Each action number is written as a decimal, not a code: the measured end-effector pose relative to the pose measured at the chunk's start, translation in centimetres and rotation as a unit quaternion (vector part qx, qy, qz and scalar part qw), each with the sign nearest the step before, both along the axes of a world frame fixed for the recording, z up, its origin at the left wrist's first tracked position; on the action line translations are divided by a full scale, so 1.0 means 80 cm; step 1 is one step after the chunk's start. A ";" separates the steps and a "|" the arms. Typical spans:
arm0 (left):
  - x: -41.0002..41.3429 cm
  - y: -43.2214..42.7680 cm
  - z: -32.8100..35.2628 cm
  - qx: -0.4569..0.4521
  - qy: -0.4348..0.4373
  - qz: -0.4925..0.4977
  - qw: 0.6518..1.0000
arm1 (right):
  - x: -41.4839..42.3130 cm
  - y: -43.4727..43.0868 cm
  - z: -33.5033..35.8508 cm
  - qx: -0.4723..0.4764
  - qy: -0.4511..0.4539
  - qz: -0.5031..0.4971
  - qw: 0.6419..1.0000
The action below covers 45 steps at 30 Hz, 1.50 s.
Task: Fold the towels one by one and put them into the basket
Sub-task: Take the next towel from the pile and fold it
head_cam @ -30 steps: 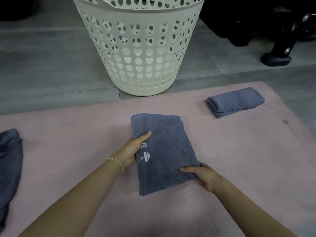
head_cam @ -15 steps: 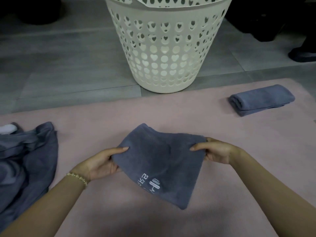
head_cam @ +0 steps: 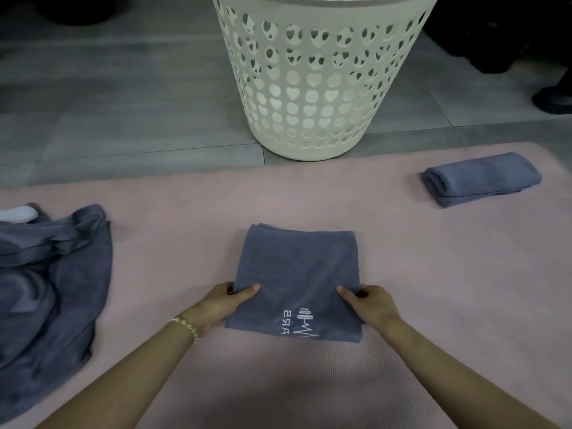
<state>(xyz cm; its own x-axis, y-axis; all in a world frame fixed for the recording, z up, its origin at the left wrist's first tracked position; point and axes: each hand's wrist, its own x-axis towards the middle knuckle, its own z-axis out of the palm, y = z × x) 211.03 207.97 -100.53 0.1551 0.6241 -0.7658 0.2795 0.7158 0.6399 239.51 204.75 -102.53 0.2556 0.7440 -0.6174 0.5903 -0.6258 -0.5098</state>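
Mid-fold: left hand point(head_cam: 223, 305) & right hand point(head_cam: 370, 305), each grip pinching a side edge of towel point(head_cam: 297, 274), flat on mat point(head_cam: 433, 274) before basket point(head_cam: 315, 88); next prob. another half-fold, edges aligned.

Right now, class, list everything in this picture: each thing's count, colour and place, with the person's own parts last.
logo towel: one, grey-blue with white print, flat mid-mat.
folded towel: one, grey-blue, on the mat, far right.
crumpled towels: count unclear, grey-blue, on the mat's left.
white cloth: one scrap, white, behind the crumpled towels at the left edge.
basket: one, cream with heart holes, on the floor beyond the mat.
mat: one, pink, on the floor.
floor: grey tiles, around the mat.
bracelet: one, pale beads, left wrist.
left hand: one, grips the logo towel's near-left edge.
right hand: one, grips its near-right edge.
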 end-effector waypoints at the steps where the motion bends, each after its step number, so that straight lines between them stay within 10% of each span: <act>1: 0.004 0.001 0.002 -0.016 -0.029 0.005 0.999 | -0.001 -0.002 -0.001 -0.002 0.020 -0.011 1.000; 5: 0.006 -0.008 0.008 -0.060 -0.153 -0.010 0.986 | 0.020 -0.020 -0.001 0.041 0.231 -0.160 0.959; 10: -0.003 -0.043 -0.032 0.196 0.041 0.016 0.980 | 0.044 -0.059 -0.012 0.077 0.187 -0.133 0.970; 15: 0.006 -0.077 -0.040 0.543 0.266 -0.200 0.771 | 0.030 -0.079 -0.013 0.262 0.029 0.070 0.962; 18: 0.020 -0.090 -0.065 0.572 0.311 -0.439 0.619 | 0.016 -0.089 -0.013 0.274 -0.036 0.303 0.912; 27: 0.032 -0.092 -0.103 0.558 0.364 -0.469 0.580 | 0.020 -0.090 -0.037 0.221 -0.094 0.478 0.845; 32: 0.041 -0.075 -0.079 0.592 0.305 -0.442 0.601 | 0.014 -0.081 -0.034 0.263 -0.138 0.469 0.831; 36: 0.043 -0.050 -0.015 0.449 0.197 -0.459 0.741 | 0.004 -0.056 -0.014 0.287 -0.107 0.432 0.848; 38: 0.038 -0.034 0.008 0.291 0.110 -0.498 0.810 | 0.003 -0.036 0.016 0.208 -0.063 0.459 0.862; 42: 0.031 0.008 0.027 0.122 0.090 -0.545 0.824 | 0.002 0.001 0.050 -0.039 0.073 0.449 0.889; 45: 0.015 0.013 0.015 0.108 0.076 -0.428 0.894 | 0.016 0.018 0.050 -0.096 0.167 0.342 0.920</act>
<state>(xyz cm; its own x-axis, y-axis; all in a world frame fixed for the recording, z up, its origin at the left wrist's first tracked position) 212.23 208.98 -99.37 0.5507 0.4630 -0.6945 0.7613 0.0625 0.6454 240.81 206.16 -98.50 -0.4601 0.5290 -0.7131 0.7100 -0.2630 -0.6532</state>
